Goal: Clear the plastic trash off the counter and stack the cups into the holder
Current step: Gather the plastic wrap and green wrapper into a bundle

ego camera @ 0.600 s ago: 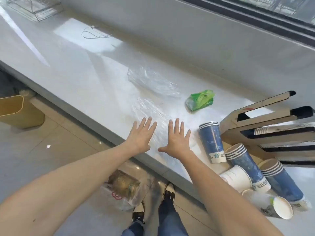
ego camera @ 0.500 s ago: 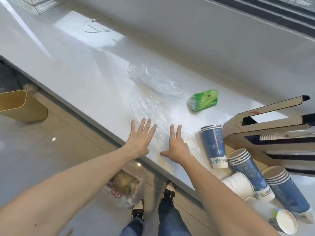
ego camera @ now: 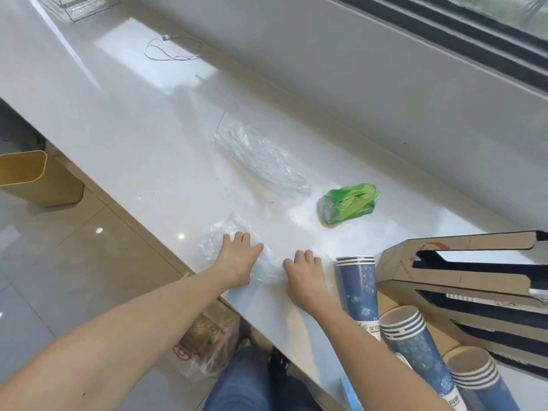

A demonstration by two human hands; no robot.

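Note:
Both hands rest on a clear plastic wrapper (ego camera: 216,237) at the counter's front edge. My left hand (ego camera: 238,258) has its fingers curled into the wrapper; my right hand (ego camera: 305,277) curls on its right end. A second, longer clear wrapper (ego camera: 261,155) lies farther back. Beside it sits a crumpled green plastic packet (ego camera: 348,203). Stacks of blue paper cups (ego camera: 358,287) lie on their sides at the right, next to a cardboard cup holder (ego camera: 462,259) with slotted openings.
The white counter (ego camera: 133,120) runs along a wall under a window. A white cable (ego camera: 170,51) and a wire basket (ego camera: 80,5) lie at the far left. On the floor stand a yellow bin (ego camera: 26,176) and a plastic bag (ego camera: 207,336).
Both hands had flat, spread fingers over the near wrapper; now the fingers are curled in, bunching the plastic. The view has shifted closer and to the right.

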